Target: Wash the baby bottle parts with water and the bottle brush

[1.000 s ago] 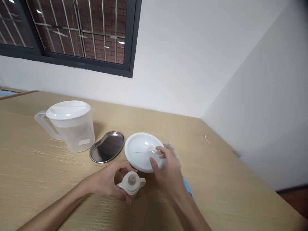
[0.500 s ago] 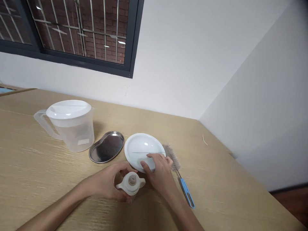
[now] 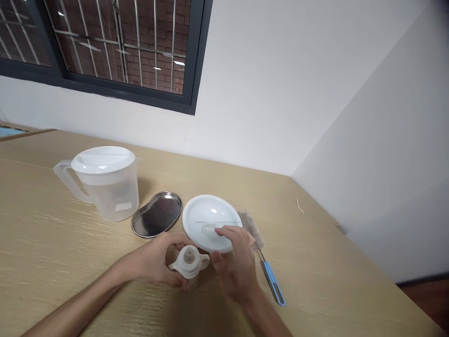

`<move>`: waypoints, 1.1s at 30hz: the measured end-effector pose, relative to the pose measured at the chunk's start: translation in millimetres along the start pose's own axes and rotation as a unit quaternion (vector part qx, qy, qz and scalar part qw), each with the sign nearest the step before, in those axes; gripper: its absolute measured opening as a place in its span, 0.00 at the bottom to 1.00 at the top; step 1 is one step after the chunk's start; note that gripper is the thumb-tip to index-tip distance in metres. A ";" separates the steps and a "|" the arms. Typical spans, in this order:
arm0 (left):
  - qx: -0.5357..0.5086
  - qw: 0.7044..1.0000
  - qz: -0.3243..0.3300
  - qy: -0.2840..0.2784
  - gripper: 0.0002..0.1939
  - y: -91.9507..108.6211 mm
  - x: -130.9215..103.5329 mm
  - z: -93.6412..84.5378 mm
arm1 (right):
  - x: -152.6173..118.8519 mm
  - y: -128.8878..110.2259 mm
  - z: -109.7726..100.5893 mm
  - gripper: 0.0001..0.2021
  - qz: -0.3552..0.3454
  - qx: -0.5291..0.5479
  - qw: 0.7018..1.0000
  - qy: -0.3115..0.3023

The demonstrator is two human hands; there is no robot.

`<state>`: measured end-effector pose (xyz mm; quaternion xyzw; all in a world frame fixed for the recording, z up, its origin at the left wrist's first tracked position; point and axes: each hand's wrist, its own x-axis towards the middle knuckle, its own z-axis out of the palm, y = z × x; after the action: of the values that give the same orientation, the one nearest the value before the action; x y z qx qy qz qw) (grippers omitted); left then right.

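Note:
My left hand (image 3: pixel 157 262) is wrapped round a white baby bottle (image 3: pixel 189 267) with two side handles and an uncovered nipple pointing up. A white bowl-like plate (image 3: pixel 192 210) lies just beyond the bottle. On it rest a clear cap (image 3: pixel 208 230) and a thin straight wire (image 3: pixel 217 222). Over the plate's near right edge is my right hand (image 3: pixel 238 262), thumb and fingers apart, with nothing seen between them. Its index fingertip is close to the cap; whether they touch I cannot tell.
To the right of the plate lies a bottle brush (image 3: pixel 271 281) with a blue handle. A kidney-shaped metal tray (image 3: pixel 157 215) sits left of the plate, and a lidded translucent pitcher (image 3: pixel 112 187) stands farther left. A small pale strip (image 3: pixel 300 206) lies near the wall.
My right hand has let go of the clear cap, now visible on the plate, and drawn back slightly to the right. My left hand still holds the bottle, shifted a little.

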<state>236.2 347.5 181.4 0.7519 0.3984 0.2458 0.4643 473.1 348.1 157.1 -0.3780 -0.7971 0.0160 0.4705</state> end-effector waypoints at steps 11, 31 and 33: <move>-0.084 0.996 0.003 -0.023 0.30 -16.5 4.5 10.9 | -8.5 -24.6 20.0 0.27 0.028 0.075 0.994 -0.080; 0.025 0.999 0.027 -0.001 0.20 -11.0 -0.5 20.1 | 1.5 -21.2 4.4 0.21 0.214 0.288 0.909 -0.212; 0.033 0.999 0.028 -0.001 0.22 -11.4 0.1 20.3 | 2.4 -19.4 3.4 0.20 0.197 0.284 0.912 -0.220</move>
<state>247.0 340.2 162.1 0.7780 0.3844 0.2451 0.4323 458.4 336.9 164.3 -0.3642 -0.7519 0.4170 0.3580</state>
